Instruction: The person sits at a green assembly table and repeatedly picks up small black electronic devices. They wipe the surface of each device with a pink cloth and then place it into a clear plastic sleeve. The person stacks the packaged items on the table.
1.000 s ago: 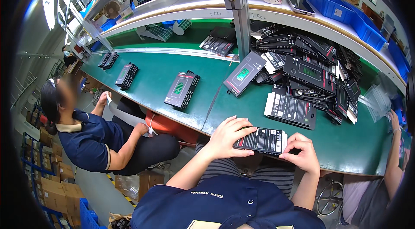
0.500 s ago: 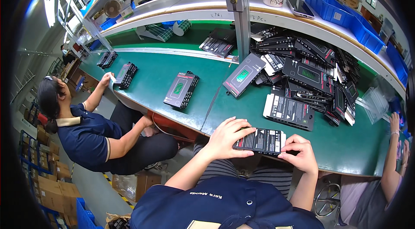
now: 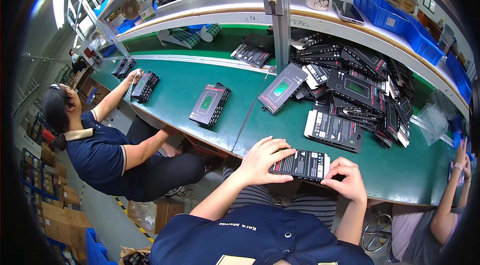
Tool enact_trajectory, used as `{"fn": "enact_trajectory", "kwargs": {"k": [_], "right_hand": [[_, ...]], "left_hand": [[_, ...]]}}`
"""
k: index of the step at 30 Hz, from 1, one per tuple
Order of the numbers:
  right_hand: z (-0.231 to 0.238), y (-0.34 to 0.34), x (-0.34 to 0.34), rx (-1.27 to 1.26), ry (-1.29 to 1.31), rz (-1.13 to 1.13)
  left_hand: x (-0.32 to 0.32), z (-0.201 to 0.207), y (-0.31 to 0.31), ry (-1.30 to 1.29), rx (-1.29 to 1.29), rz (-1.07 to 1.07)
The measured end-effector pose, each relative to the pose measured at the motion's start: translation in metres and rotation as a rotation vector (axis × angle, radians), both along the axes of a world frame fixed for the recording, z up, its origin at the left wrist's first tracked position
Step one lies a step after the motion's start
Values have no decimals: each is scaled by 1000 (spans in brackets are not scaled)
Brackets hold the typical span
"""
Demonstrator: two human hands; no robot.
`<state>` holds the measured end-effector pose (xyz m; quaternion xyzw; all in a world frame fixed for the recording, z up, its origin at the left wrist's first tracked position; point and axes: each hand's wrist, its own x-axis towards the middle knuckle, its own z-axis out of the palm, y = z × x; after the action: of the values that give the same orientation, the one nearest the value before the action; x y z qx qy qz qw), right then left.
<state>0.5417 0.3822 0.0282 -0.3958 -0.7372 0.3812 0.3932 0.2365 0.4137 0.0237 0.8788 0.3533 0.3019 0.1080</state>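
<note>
A flat black cardboard box (image 3: 303,163) with white print and a red stripe lies across my hands at the bench's near edge. My left hand (image 3: 264,162) grips its left end, thumb along the near side and fingers over the far side. At the other end, my right hand (image 3: 347,180) has thumb and forefinger pinched at the box's white end flap (image 3: 327,166). Just beyond it lies a similar box (image 3: 334,130) with its white flap out at the left. Behind that rises a heap of black boxes (image 3: 356,85).
A neat stack of boxes (image 3: 210,105) stands to the left, and a single box (image 3: 282,87) lies by the metal post (image 3: 280,25). One co-worker (image 3: 100,150) sits at left; another person's hands (image 3: 461,157) work at far right. Overhead, a shelf holds blue bins (image 3: 395,17).
My hands and the box stay almost in place. The left co-worker's raised hand has shifted toward a stack of boxes, and the right person's hands have moved slightly nearer.
</note>
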Motion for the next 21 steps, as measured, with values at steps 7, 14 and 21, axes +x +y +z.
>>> {"fn": "enact_trajectory", "kwargs": {"k": [7, 14, 21], "right_hand": [[0, 0, -1, 14, 5, -13], [1, 0, -4, 23, 15, -44], [0, 0, -3, 31, 7, -8]], "left_hand": [[0, 0, 0, -10, -11, -1], [1, 1, -1, -14, -20, 7], [0, 2, -1, -6, -12, 7]]}}
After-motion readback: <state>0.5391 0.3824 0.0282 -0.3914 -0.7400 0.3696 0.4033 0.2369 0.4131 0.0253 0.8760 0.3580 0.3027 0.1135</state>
